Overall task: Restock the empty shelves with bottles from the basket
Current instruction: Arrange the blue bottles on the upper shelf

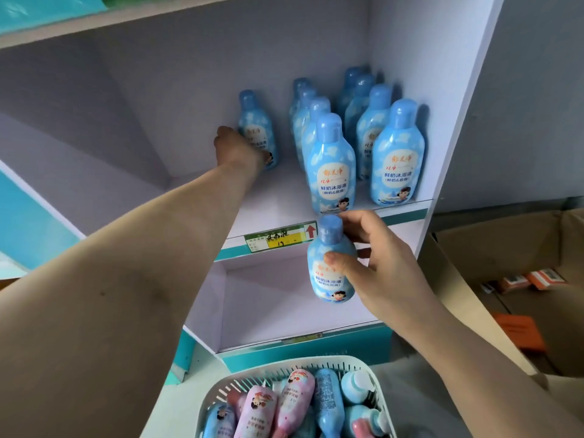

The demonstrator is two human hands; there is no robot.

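Left hand (240,150) reaches deep onto the shelf (278,200), fingers curled round the lower body of a lone blue bottle (255,124) that stands upright, left of two rows of blue bottles (331,162). Right hand (376,263) grips a second blue bottle (328,245) upright, in the air before the shelf edge. Basket (316,361) below holds pink and blue bottles lying down.

left arm stretched forward, left grip (240,150) curled round far bottle (253,121), right grip (385,267) raised, pinching near bottle (329,239)
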